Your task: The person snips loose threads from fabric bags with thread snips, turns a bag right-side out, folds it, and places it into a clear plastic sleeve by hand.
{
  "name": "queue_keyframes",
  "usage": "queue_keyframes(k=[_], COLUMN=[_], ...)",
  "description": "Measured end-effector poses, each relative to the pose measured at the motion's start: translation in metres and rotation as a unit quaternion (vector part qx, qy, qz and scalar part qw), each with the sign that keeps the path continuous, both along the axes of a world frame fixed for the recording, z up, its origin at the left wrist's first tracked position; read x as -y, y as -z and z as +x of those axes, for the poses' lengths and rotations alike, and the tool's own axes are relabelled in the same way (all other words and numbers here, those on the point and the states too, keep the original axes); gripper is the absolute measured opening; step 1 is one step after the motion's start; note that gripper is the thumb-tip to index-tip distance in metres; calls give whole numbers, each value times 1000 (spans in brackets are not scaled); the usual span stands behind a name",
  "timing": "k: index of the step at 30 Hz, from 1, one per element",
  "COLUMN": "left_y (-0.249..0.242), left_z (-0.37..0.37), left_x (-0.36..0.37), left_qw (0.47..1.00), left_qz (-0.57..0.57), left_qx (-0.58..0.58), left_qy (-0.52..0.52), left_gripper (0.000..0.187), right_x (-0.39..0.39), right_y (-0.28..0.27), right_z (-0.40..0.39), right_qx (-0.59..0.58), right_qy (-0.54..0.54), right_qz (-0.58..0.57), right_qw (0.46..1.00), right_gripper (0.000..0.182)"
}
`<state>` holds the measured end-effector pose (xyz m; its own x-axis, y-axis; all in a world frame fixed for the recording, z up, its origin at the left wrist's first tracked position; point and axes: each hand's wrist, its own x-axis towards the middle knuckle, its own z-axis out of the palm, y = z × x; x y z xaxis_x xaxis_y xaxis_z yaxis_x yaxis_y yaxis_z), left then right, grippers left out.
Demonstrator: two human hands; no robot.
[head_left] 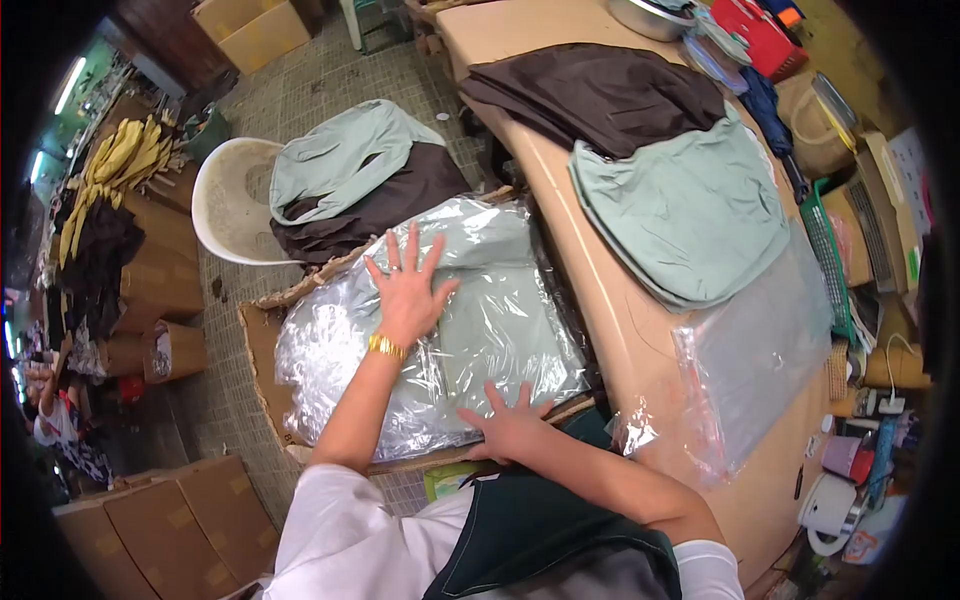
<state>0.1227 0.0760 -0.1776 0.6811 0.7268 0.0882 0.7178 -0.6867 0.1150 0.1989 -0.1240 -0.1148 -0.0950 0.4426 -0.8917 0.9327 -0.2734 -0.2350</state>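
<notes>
Clear plastic packages with pale green cloth inside (500, 320) fill an open cardboard box (262, 375). My left hand (408, 295), with a gold band at the wrist, lies on the plastic near the middle, its fingers spread. Nearer my body, my right hand (507, 428) rests with spread fingers on the front edge of the packages. Neither hand grips anything. To the right, a pale green garment (685, 205) and a dark brown one (600, 95) lie on the table (560, 215), with flat clear plastic bags (765, 345) beside them.
Behind the box, a white tub (235, 200) stands beside green and brown clothes (350, 160). Cardboard boxes (180, 525) are at the lower left. A green basket (825, 250), a metal bowl (650, 18) and a white kettle (828, 505) line the table's far side. At the far left is another person (60, 420).
</notes>
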Motion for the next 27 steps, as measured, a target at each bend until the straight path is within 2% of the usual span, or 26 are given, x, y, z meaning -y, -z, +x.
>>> queue_keyframes(k=[1,3,5,6,7,9,10,11,12,13,14,15,16,17,18,19,20,21,22,23,24,25,26,27], left_y=[34,86,98,98,85,27,4,-20,-47,-79,-95,-106,-113,-118,-124,-130,-130,-123,-119,-128,-148,-178,-202,-207], left_z=[2,-2,0,5,12,23,31,41,52,70,85,101,120,141,161,175,190,204,210,211,206,198,191,200], left_x=[-6,-24,-30,-29,-26,-18,-13,-8,-2,15,22,30,41,56,73,86,93,98,105,115,121,127,130,130], left_qw=[1000,999,999,997,998,987,989,999,981,955,952,935,904,897,909,916,913,939,956,947,947,848,689,587], left_qz=[2,-23,-35,-52,-50,-77,-73,-24,23,6,4,-64,-135,-141,-70,6,9,8,7,-38,-34,-213,-378,-452], left_qx=[2,38,25,3,5,-119,-119,35,190,290,296,307,312,315,275,232,232,133,31,-28,-27,-35,-42,-48], left_qy=[10,-26,-31,-48,-34,-72,-58,-22,17,61,77,169,259,276,305,327,335,317,293,318,319,485,617,670], left_gripper=[74,77,76,76,76,65,65,58,52,43,43,48,55,55,63,73,73,80,88,80,80,77,74,70], right_x=[5,7,5,6,8,9,19,34,46,61,86,117,151,187,227,276,336,403,426,442,455,467,475,478], right_y=[19,49,45,29,11,-40,-59,-79,-113,-143,-157,-168,-177,-157,-141,-118,-88,-52,-52,-53,-46,-35,-27,-26], right_z=[0,1,5,2,-1,7,13,24,43,66,89,111,134,163,190,226,262,299,295,289,287,287,289,291], right_qx=[-32,-40,-40,-61,-84,-217,-283,-340,-357,-370,-312,-248,-142,8,152,312,419,514,563,605,604,586,564,564], right_qy=[0,25,51,38,24,-32,-18,-7,36,78,161,243,383,401,466,459,443,479,520,552,554,593,630,631], right_qz=[-66,-65,-58,-18,22,105,211,317,369,419,475,525,532,635,630,594,566,462,360,255,257,204,149,150], right_qw=[997,997,996,997,996,970,935,885,858,826,807,777,742,660,602,582,555,541,533,514,511,513,513,512], right_gripper=[82,83,84,84,84,78,75,72,67,62,53,43,38,40,42,46,50,56,57,59,59,61,63,63])
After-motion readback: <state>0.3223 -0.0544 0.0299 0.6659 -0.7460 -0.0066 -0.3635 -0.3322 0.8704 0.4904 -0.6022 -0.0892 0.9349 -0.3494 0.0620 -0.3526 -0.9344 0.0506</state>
